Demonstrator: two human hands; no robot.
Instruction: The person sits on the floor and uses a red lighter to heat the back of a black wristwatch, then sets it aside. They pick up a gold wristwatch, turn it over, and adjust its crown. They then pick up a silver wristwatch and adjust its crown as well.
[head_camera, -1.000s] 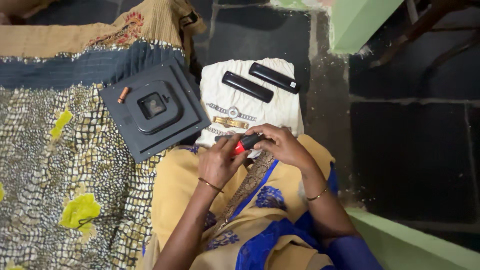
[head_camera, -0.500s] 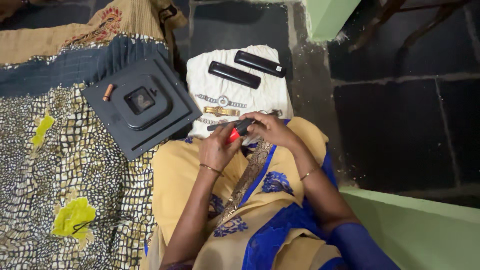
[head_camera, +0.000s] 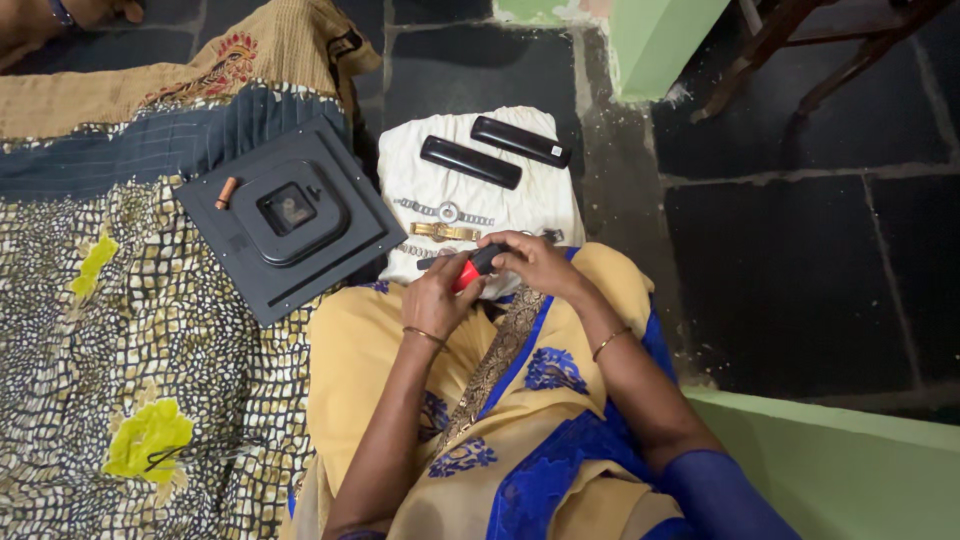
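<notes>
You are pinching a small red-and-black tool between both your left hand and right hand at the white cloth's near edge, so it may slip onto the gold metal watch.

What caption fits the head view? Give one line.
Both hands, left and right, grip a red-and-black tool above wristwatches on a white cloth.
</notes>
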